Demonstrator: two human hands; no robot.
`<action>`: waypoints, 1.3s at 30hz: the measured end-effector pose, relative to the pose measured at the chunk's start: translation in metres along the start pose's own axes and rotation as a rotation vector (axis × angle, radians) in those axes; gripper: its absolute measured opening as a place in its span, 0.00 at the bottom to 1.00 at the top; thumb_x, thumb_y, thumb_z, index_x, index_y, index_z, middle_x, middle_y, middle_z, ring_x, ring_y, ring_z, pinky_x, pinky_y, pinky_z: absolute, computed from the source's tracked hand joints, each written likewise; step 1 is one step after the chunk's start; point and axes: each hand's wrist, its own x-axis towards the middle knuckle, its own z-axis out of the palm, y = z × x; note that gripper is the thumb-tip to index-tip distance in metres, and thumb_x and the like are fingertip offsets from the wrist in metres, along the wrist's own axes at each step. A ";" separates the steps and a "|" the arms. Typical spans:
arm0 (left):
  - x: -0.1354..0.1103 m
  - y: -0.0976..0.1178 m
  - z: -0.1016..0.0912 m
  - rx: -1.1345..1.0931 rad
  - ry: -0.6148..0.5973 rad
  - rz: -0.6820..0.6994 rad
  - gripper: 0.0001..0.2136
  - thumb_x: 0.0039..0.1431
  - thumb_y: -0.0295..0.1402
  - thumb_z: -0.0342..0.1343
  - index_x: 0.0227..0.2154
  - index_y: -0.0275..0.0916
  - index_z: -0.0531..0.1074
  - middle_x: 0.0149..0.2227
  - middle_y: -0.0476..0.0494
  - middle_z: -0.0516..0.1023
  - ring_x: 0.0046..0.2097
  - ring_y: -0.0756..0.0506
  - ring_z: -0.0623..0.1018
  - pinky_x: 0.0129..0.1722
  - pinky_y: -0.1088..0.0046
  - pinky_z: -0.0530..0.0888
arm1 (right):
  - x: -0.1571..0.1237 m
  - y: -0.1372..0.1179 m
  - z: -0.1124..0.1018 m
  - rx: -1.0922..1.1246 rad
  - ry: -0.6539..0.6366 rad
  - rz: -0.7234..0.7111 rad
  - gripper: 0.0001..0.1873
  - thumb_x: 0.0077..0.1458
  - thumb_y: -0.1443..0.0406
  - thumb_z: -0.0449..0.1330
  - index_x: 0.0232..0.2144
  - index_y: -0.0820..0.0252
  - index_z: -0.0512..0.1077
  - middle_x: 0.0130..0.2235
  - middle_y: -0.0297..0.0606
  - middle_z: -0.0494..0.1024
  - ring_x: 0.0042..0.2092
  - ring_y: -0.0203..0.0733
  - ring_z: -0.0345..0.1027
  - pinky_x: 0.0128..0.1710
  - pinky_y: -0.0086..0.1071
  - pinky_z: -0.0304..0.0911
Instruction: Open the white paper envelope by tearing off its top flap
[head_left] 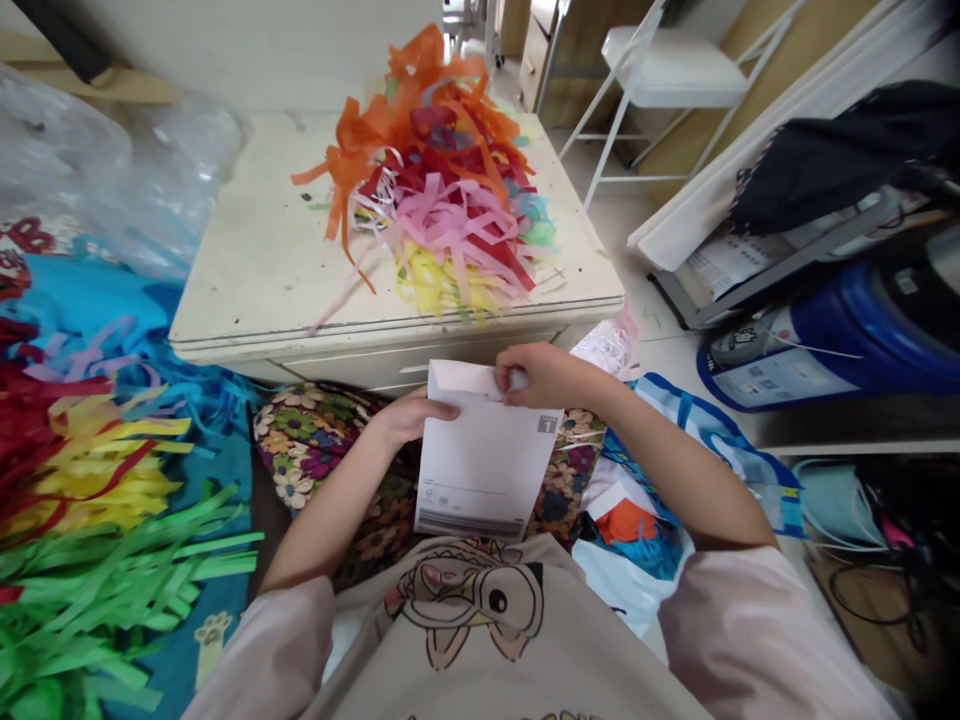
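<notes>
A white paper envelope point(480, 460) with small grey print along its lower end is held above my lap. My left hand point(417, 415) grips its left edge, the thumb lying on the front face and the other fingers hidden behind. My right hand point(529, 372) has curled fingers pinching the envelope's upper right part, near the flap. Just beyond stands a small cream table point(255, 250) with a heap of shredded paper strips point(450, 210) in orange, red, pink and yellow.
Left of me lie piles of green strips point(135, 590), yellow strips point(127, 470) and blue material, with clear plastic wrap point(97, 160) behind. On my right are a white plastic bag point(622, 590) with coloured strips, a blue cylindrical container point(847, 330) and a white folding chair point(671, 70).
</notes>
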 end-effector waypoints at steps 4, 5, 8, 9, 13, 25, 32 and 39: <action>-0.001 0.003 0.003 -0.007 0.036 0.013 0.19 0.26 0.25 0.60 0.30 0.30 0.71 0.29 0.39 0.76 0.29 0.43 0.74 0.33 0.68 0.68 | 0.007 -0.002 -0.008 0.049 -0.082 0.070 0.08 0.35 0.66 0.58 0.23 0.60 0.63 0.26 0.31 0.66 0.25 0.32 0.56 0.22 0.24 0.49; -0.002 0.004 0.003 -0.008 0.042 0.014 0.19 0.26 0.25 0.60 0.30 0.30 0.71 0.29 0.39 0.76 0.29 0.43 0.74 0.33 0.68 0.68 | 0.006 -0.003 -0.009 0.057 -0.081 0.057 0.09 0.35 0.65 0.58 0.23 0.60 0.62 0.26 0.31 0.66 0.25 0.31 0.55 0.22 0.24 0.49; -0.004 0.004 0.004 -0.011 0.058 0.015 0.18 0.26 0.24 0.60 0.29 0.30 0.71 0.29 0.39 0.76 0.29 0.44 0.74 0.33 0.68 0.68 | 0.003 -0.005 -0.010 0.114 -0.090 -0.027 0.08 0.39 0.63 0.57 0.24 0.60 0.62 0.26 0.31 0.65 0.25 0.31 0.55 0.24 0.24 0.49; -0.004 0.004 0.004 -0.012 0.063 0.016 0.18 0.26 0.24 0.60 0.29 0.31 0.71 0.29 0.39 0.76 0.28 0.44 0.73 0.32 0.68 0.68 | 0.001 -0.005 -0.009 0.127 -0.083 -0.049 0.08 0.41 0.62 0.56 0.25 0.60 0.62 0.26 0.31 0.65 0.25 0.31 0.55 0.24 0.24 0.50; -0.005 0.004 0.005 -0.013 0.069 0.017 0.18 0.26 0.24 0.60 0.29 0.31 0.71 0.30 0.39 0.76 0.29 0.44 0.73 0.34 0.69 0.68 | -0.002 -0.002 -0.002 0.114 0.008 -0.084 0.06 0.42 0.65 0.55 0.25 0.60 0.61 0.25 0.31 0.65 0.26 0.32 0.56 0.25 0.24 0.49; -0.002 0.004 0.010 -0.022 0.011 0.004 0.21 0.27 0.24 0.61 0.33 0.32 0.70 0.33 0.38 0.75 0.33 0.41 0.74 0.38 0.65 0.67 | -0.003 0.008 0.006 0.111 0.080 0.101 0.19 0.37 0.63 0.59 0.34 0.61 0.57 0.30 0.35 0.67 0.28 0.35 0.58 0.24 0.25 0.52; 0.001 0.005 0.017 0.013 -0.013 -0.025 0.20 0.27 0.24 0.60 0.32 0.32 0.71 0.31 0.40 0.76 0.32 0.42 0.73 0.35 0.67 0.68 | 0.009 0.014 -0.005 0.071 -0.187 0.093 0.09 0.37 0.64 0.58 0.25 0.59 0.66 0.28 0.34 0.72 0.28 0.37 0.64 0.23 0.26 0.54; 0.004 0.006 0.021 0.012 -0.002 -0.036 0.19 0.25 0.23 0.61 0.30 0.32 0.71 0.29 0.41 0.76 0.30 0.43 0.73 0.34 0.67 0.67 | 0.017 0.013 -0.016 0.043 -0.366 0.136 0.12 0.34 0.64 0.60 0.27 0.57 0.71 0.26 0.31 0.74 0.25 0.36 0.65 0.19 0.25 0.53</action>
